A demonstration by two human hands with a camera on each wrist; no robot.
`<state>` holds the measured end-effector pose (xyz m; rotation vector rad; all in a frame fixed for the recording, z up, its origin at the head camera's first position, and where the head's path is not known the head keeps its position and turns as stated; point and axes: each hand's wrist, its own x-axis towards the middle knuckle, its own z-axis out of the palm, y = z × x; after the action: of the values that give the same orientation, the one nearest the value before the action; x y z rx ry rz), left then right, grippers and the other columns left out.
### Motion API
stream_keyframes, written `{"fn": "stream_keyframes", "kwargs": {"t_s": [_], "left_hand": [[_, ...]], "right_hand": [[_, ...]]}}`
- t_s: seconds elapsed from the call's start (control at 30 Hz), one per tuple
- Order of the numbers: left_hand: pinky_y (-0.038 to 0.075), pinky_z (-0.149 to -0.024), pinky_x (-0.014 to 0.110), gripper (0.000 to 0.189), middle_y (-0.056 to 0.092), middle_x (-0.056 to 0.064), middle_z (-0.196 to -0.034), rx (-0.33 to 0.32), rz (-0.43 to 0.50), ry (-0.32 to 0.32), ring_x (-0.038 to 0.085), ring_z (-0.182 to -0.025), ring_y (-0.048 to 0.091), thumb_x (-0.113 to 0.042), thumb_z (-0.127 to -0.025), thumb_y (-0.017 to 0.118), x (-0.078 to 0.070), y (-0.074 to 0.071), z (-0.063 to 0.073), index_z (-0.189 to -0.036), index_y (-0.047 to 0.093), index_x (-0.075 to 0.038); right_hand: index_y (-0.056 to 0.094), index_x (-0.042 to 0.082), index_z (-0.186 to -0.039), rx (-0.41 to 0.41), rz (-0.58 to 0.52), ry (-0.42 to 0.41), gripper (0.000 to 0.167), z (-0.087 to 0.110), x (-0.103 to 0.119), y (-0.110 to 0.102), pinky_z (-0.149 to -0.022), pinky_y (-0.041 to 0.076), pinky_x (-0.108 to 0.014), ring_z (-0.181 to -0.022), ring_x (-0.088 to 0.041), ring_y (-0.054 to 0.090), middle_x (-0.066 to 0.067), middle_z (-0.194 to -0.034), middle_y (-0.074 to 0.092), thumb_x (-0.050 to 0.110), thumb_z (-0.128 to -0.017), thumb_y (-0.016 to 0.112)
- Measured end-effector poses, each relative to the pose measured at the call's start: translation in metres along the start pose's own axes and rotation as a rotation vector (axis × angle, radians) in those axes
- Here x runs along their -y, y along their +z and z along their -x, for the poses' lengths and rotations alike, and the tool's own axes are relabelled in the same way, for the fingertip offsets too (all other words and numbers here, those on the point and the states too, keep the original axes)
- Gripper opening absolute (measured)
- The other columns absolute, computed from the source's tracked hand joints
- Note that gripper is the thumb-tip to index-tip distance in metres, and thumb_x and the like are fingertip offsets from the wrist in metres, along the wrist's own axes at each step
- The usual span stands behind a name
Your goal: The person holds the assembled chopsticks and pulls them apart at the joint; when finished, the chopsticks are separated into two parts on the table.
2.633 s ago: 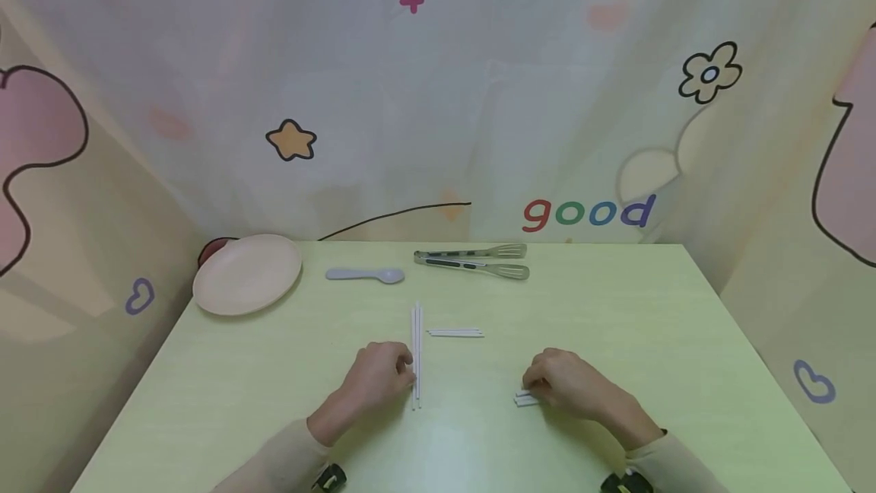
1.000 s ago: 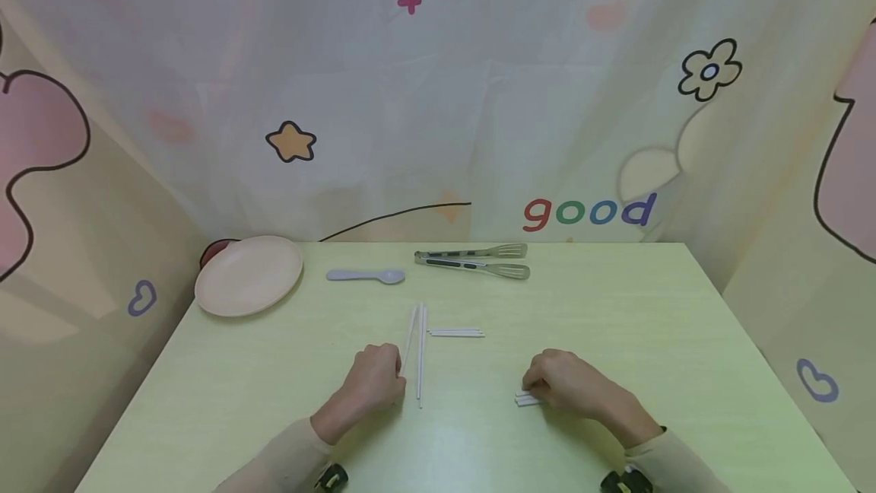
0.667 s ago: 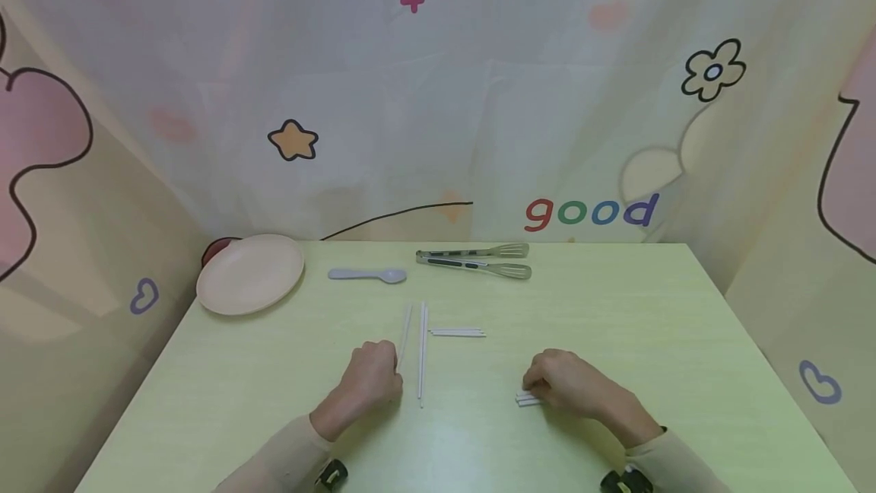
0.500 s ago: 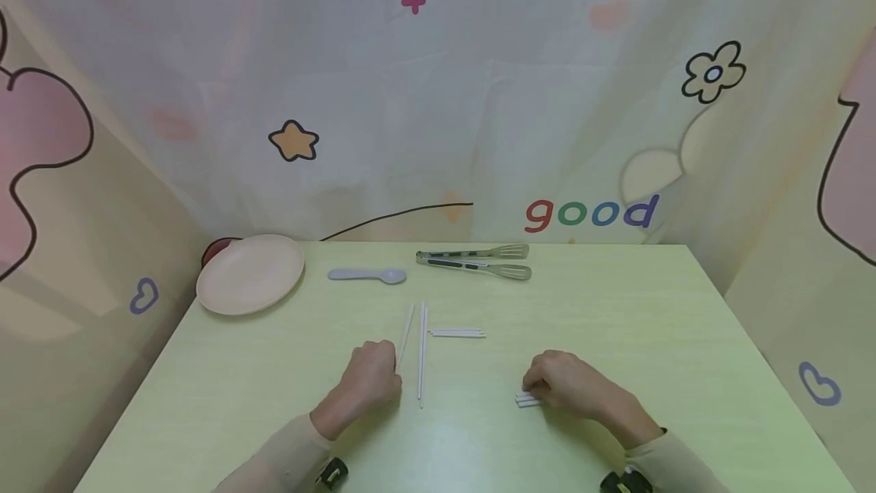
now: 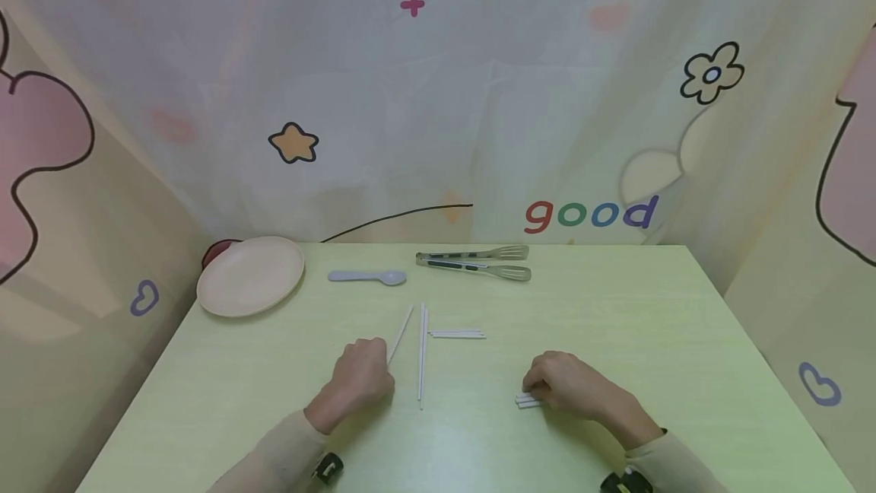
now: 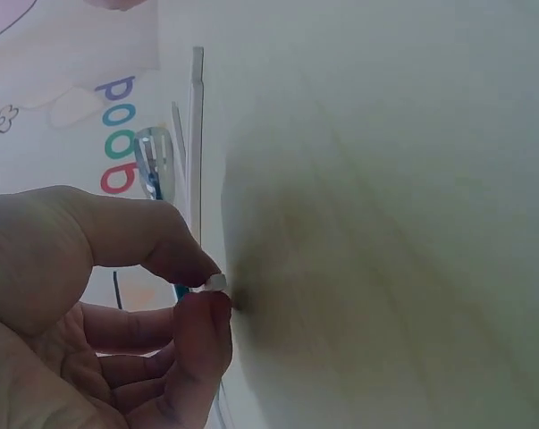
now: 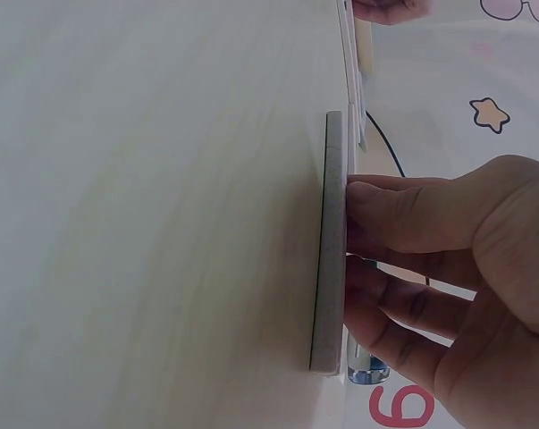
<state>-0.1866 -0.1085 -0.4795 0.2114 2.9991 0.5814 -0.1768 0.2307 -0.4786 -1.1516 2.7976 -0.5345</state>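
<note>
My left hand (image 5: 356,379) pinches the near end of a long thin white stick (image 5: 400,335) between thumb and index finger. The stick slants, its far end leaning right. In the left wrist view its squared-off end (image 6: 216,282) pokes out between the fingertips, close above the table. Two more long white sticks (image 5: 422,356) lie side by side just to the right. My right hand (image 5: 571,383) holds its curled fingers on several short white sticks (image 5: 527,402), partly covering them. In the right wrist view, thumb and fingers touch behind a pale stick (image 7: 332,241) lying on the table.
Several short white sticks (image 5: 458,335) lie crosswise beside the two long ones. Along the back of the table (image 5: 616,303) are a pale plate (image 5: 249,276), a lavender spoon (image 5: 366,277) and metal tongs (image 5: 472,263). A printed curtain (image 5: 383,97) hangs behind.
My left hand has taken one long stick from the group of three and moved it left, and the stick now slants more. The right hand stays where it was on the short sticks.
</note>
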Motion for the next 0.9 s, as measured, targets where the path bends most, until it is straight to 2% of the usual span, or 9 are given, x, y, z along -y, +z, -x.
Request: {"fn": "stream_keyframes", "kwargs": {"t_s": [0.2,0.33,0.6,0.9], "left_hand": [[0.037,-0.041,0.029,0.014,0.052,0.004,-0.061,0.002,0.063,-0.027,0.019,-0.052,0.048,0.005,-0.068,0.059,0.005,-0.005,0.000,-0.070,0.054,-0.008],[0.038,-0.043,0.029,0.013,0.055,0.003,-0.063,-0.019,0.082,-0.028,0.019,-0.054,0.049,0.004,-0.070,0.062,0.008,-0.011,-0.003,-0.071,0.058,-0.009],[0.038,-0.045,0.029,0.014,0.057,0.001,-0.067,-0.057,0.061,-0.013,0.019,-0.057,0.050,0.001,-0.072,0.064,0.013,-0.023,-0.008,-0.069,0.060,-0.012],[0.041,-0.046,0.030,0.011,0.064,0.001,-0.072,-0.088,0.057,0.013,0.018,-0.059,0.053,-0.001,-0.074,0.066,0.015,-0.027,-0.010,-0.075,0.067,-0.011]], "right_hand": [[0.077,0.014,-0.085,0.004,-0.003,-0.002,0.016,0.000,0.001,-0.001,-0.071,0.052,-0.027,-0.079,-0.003,0.059,0.008,-0.083,0.068,0.001,-0.084,0.068],[0.076,0.015,-0.084,0.003,0.000,-0.003,0.016,0.000,0.000,0.000,-0.071,0.052,-0.026,-0.078,-0.002,0.058,0.008,-0.083,0.068,0.001,-0.084,0.068],[0.076,0.015,-0.084,-0.003,-0.001,-0.008,0.015,0.000,0.000,0.000,-0.072,0.052,-0.026,-0.079,-0.002,0.059,0.009,-0.083,0.068,0.001,-0.084,0.069],[0.077,0.015,-0.084,0.001,-0.019,-0.005,0.017,0.000,0.001,-0.001,-0.073,0.053,-0.027,-0.080,-0.002,0.061,0.009,-0.084,0.068,0.000,-0.084,0.068]]}}
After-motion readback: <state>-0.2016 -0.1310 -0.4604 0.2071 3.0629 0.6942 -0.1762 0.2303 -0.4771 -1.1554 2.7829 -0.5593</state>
